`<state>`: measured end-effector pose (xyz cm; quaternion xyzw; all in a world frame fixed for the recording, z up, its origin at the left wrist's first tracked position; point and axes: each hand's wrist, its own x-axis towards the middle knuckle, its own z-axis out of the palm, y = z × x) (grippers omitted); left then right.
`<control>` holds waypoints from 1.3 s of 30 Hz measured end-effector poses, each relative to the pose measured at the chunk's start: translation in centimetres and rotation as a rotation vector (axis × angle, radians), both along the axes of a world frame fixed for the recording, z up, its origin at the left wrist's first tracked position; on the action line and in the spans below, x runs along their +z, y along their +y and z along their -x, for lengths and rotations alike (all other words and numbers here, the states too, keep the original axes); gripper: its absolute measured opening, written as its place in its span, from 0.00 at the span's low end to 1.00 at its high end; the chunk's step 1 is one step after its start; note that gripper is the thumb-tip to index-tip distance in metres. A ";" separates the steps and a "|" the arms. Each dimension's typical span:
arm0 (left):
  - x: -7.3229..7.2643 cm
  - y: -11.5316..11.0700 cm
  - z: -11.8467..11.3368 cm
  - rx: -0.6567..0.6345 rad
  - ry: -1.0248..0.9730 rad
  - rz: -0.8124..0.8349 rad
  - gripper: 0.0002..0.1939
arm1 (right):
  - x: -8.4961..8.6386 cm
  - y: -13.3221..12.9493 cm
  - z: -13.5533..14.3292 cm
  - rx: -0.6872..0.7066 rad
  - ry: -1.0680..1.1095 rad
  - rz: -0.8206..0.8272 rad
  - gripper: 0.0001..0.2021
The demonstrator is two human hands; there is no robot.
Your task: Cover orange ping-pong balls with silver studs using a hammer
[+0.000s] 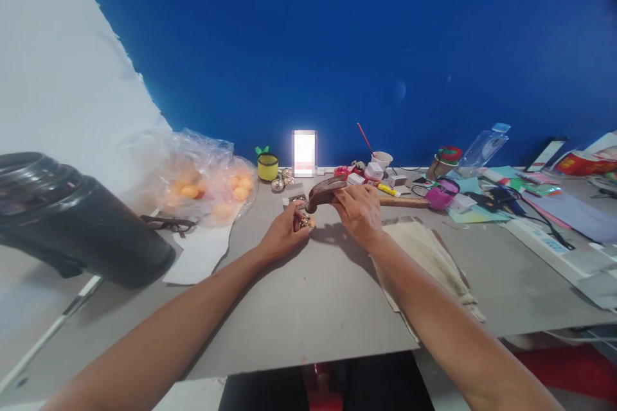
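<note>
A claw hammer (405,202) with a rusty head and wooden handle lies level above the grey table, and my right hand (359,212) is closed round it near the head. Under the hammer's face, a small shiny gold-brown piece (305,222) is pinched in the fingers of my left hand (284,231), low over the table. Whether the hammer touches the piece is too small to tell. Behind my left hand are several shiny metallic balls (277,185) beside a yellow-green pot-shaped holder (267,167). A beige cloth (424,257) lies beneath my right forearm.
At the left stand a large dark flask (87,225), eyeglasses (173,223) on white paper (202,253) and a clear bag of orange fruit (193,186). To the right are a white cup (382,159), a purple pouch (442,194), a clear bottle (484,146) and a power strip (544,247).
</note>
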<state>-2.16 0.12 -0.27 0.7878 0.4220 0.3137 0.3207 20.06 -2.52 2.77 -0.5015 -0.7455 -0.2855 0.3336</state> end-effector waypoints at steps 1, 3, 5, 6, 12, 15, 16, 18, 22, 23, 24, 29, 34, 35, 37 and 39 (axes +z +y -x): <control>-0.1 0.0 0.0 -0.005 -0.006 -0.002 0.31 | 0.0 0.0 0.1 0.000 0.001 0.000 0.11; -0.2 0.1 -0.1 -0.014 -0.025 -0.001 0.30 | 0.0 -0.1 0.2 0.021 -0.017 0.006 0.10; -0.1 0.1 -0.2 0.002 -0.025 -0.018 0.27 | 0.0 -0.2 0.3 0.042 -0.033 0.004 0.10; 0.0 0.0 -0.2 0.014 -0.005 -0.042 0.24 | 0.0 -0.2 0.4 0.042 -0.032 -0.003 0.10; 0.6 -0.1 -0.2 0.020 0.079 -0.127 0.16 | 0.4 -0.4 0.4 0.031 0.025 -0.078 0.10; 0.6 -0.2 -0.2 0.010 0.049 -0.013 0.15 | 0.2 -0.3 0.4 0.058 -0.010 -0.033 0.10; 0.6 -0.1 -0.2 0.010 0.039 0.008 0.15 | 0.2 -0.2 0.4 0.061 -0.020 -0.014 0.10; 0.5 -0.1 -0.2 0.022 0.032 -0.001 0.16 | 0.1 -0.2 0.4 0.055 -0.021 -0.001 0.11; 0.5 0.0 -0.1 0.029 0.048 -0.043 0.12 | 0.1 -0.3 0.5 0.057 -0.003 -0.021 0.11; 0.5 0.0 -0.1 0.024 0.048 -0.037 0.11 | 0.1 -0.4 0.5 0.068 -0.009 -0.016 0.11; 0.5 0.0 0.0 0.020 0.042 -0.027 0.11 | 0.1 -0.4 0.5 0.077 -0.016 -0.007 0.11; 0.3 0.1 0.2 0.045 0.010 0.010 0.14 | 0.3 -0.5 0.4 0.041 0.027 -0.032 0.12; 0.0 0.4 0.2 -0.019 0.031 -0.015 0.12 | 0.3 -0.7 0.8 0.086 -0.005 -0.025 0.11; 0.0 0.5 0.3 -0.039 0.032 -0.017 0.12 | 0.3 -0.7 0.9 0.095 -0.021 -0.009 0.11; 0.0 0.6 0.3 -0.049 0.034 -0.020 0.12 | 0.4 -0.8 0.9 0.076 -0.018 -0.001 0.11; 0.0 0.6 0.3 -0.029 0.034 -0.019 0.13 | 0.5 -0.9 0.8 0.028 0.023 -0.029 0.11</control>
